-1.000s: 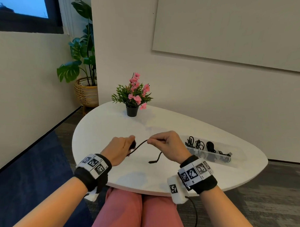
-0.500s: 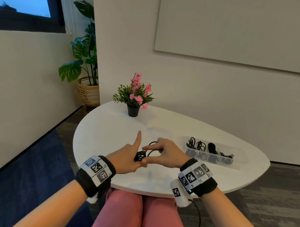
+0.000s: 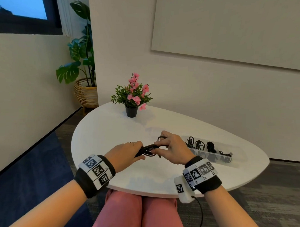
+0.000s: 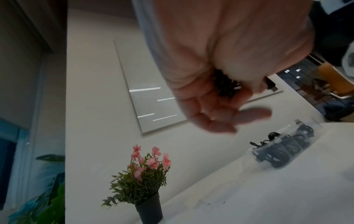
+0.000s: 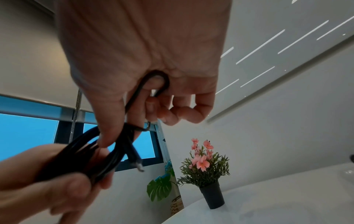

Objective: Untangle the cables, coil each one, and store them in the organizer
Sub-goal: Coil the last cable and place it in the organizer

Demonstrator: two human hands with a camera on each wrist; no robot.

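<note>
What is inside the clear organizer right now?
The organizer holds several coiled black cables in separate sections. How many lie underneath is hidden by the right hand.

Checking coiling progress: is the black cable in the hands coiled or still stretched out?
Coiled: the black cable sits bunched in loops between left hand and right hand.

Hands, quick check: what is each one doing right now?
Left hand: grips one end of the coiled black cable.
Right hand: pinches the cable's other end, a loose loop running through its fingers.
</note>
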